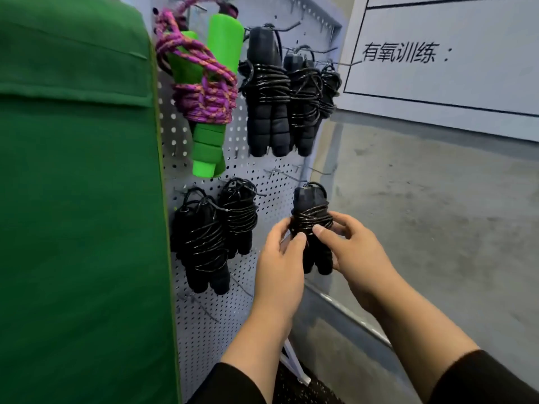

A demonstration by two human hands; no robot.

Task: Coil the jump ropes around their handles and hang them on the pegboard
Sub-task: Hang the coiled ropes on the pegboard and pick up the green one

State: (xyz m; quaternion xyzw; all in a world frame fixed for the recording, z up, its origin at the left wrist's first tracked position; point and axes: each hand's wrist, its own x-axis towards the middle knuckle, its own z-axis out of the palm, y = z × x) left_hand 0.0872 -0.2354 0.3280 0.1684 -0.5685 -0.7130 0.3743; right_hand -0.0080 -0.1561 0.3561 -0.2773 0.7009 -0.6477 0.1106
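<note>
While both hands work at the lower right of the pegboard [271, 182], the held jump rope [312, 225] is a black bundle: two foam handles side by side, ribbed lower ends pointing down, glossy thin black cord wound tight around the middle in many turns, a cord loop sticking up at the top. Left hand [281, 255] grips it from the left, thumb across the front just under the coil. Right hand [353, 246] grips from the right, thumb on the coil, fingers curled behind the handles. The bundle's top loop sits just below a bare wire hook [294, 177]; can't tell if it's on a hook. Count of black bundles: three hanging in the upper row [267, 91], overlapping one another toward the right edge; two hanging in the lower row [204, 243], touching; plus the one in hand, so six black. One coloured rope [204, 91] at upper left: bright green handles, purple-and-orange braided rope wound around them, hung from a top hook. Seven ropes total in view. Pegboard is light grey perforated metal, upright, on a white stand leg [294, 365] visible at the bottom. Green padded panel [78, 199] fills the left of the view, in front of the board's left edge. White sign with black Chinese characters [437, 53] on the grey wall to the right. Dark sleeves [233, 386] on both forearms.
</note>
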